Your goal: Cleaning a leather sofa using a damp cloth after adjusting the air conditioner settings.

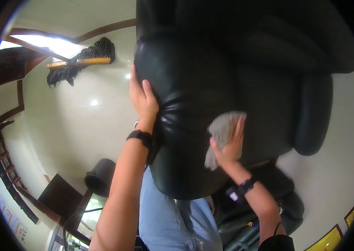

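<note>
A black leather armchair point(268, 106) fills the middle and upper right of the head view. Its near padded armrest point(192, 72) lies between my two hands, creased beside my left wrist. My left hand point(144, 100) rests flat against the outer side of this armrest, fingers extended and holding nothing. On the armrest's inner side, by the seat, my right hand point(229, 146) presses a grey cloth point(222, 124) to the leather. The cloth is bunched under the palm and spreads past the fingers, slightly blurred. Both wrists wear black bands.
A string mop point(97, 50) with a wooden bar lies on the pale tiled floor point(101, 94) at upper left. Lower left, a black bucket point(100, 177) is near a dark panel point(60, 197). Dark soft items point(268, 185) sit right of my legs. The far armrest point(313, 116) stands at right.
</note>
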Motion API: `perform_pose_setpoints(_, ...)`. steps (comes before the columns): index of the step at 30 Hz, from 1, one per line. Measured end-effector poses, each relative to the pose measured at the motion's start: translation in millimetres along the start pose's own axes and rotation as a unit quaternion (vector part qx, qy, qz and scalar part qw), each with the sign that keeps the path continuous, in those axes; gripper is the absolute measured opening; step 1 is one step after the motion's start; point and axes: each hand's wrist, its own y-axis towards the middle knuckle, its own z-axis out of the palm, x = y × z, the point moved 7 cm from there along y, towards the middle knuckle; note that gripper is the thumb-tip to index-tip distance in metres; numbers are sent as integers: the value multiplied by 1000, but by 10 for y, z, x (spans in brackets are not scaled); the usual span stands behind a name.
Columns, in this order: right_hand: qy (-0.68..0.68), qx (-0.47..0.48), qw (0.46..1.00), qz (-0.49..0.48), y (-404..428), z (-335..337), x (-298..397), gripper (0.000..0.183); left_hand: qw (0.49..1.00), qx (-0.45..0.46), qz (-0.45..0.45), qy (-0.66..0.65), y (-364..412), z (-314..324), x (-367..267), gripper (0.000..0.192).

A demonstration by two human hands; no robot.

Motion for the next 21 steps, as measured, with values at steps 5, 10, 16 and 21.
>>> perform_pose_setpoints(5, 8, -59, 997, 38, 1276, 136, 90, 86, 1000, -11, 11, 2, 26, -6, 28, 50)
perform_pose_setpoints(10, 55, -98, 981, 158, 1696, 122, -92, 79, 999, -3, 32, 26, 8, 88, 28, 50)
perform_pose_setpoints(16, 23, -124, 986, -105, 1605, -28, 770, 62, 1000, -1, 11, 9, 26, 43, 70, 49)
perform_pose_setpoints(21, 9, -72, 936, -345, 1843, 181, 1726, 61, 998, 35, -45, 14, -81, 135, 272, 51)
